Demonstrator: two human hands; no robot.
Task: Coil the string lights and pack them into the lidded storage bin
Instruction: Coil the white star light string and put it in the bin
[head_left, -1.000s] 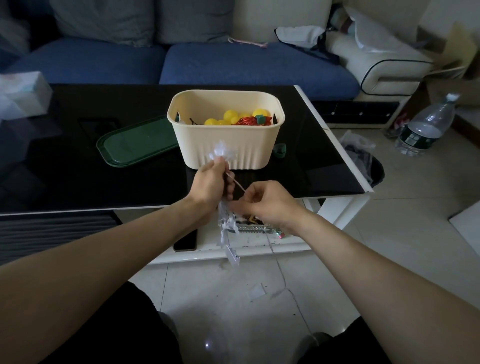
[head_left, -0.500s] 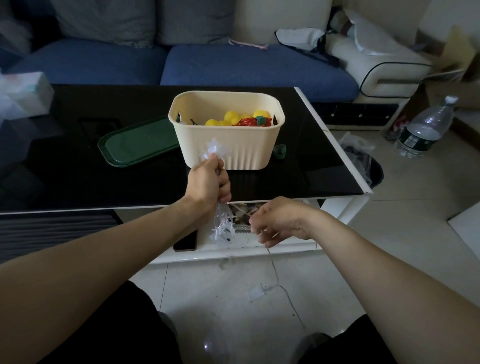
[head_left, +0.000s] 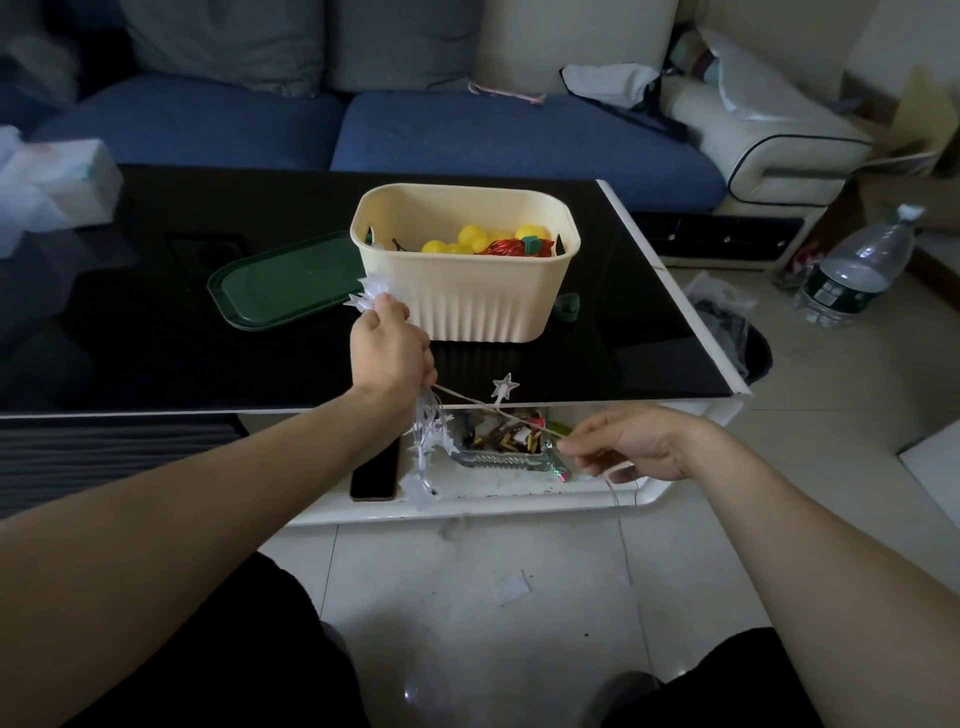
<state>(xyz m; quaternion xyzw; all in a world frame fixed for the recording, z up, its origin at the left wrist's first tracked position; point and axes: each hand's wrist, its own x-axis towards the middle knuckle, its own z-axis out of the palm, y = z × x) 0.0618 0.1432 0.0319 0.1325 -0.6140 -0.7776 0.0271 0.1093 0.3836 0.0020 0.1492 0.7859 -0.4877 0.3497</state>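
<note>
Left hand is clenched around a bundle of white star-shaped string lights; some stars poke out above the fist at about 11 o'clock, and a looser cluster hangs below the wrist toward 6 o'clock, in front of the white lower shelf of the table. From the fist a thin pale wire runs toward 4 o'clock to the right hand, carrying one upright white star about midway. Right hand is pinching that wire between thumb and fingertips, palm turned partly up; past it, the wire drops toward 6 o'clock to the pale tiled floor.

At 12 o'clock from the hands, a cream ribbed plastic storage bin stands open on the glossy black tabletop. Inside it lie yellow ball-shaped lights and a coil of red wire with a small green piece on it. The dark green oval lid lies flat on the tabletop at 9 o'clock of the bin, its edge just beside the bin wall. A small green clip-like object sits at the bin's 3 o'clock corner.

On the lower shelf, a clear glass ashtray-like dish holds small mixed items, and a black phone lies at its 9 o'clock. A clear plastic water bottle stands on the floor at 2 o'clock, and a blue-cushioned sofa runs behind the tabletop.
</note>
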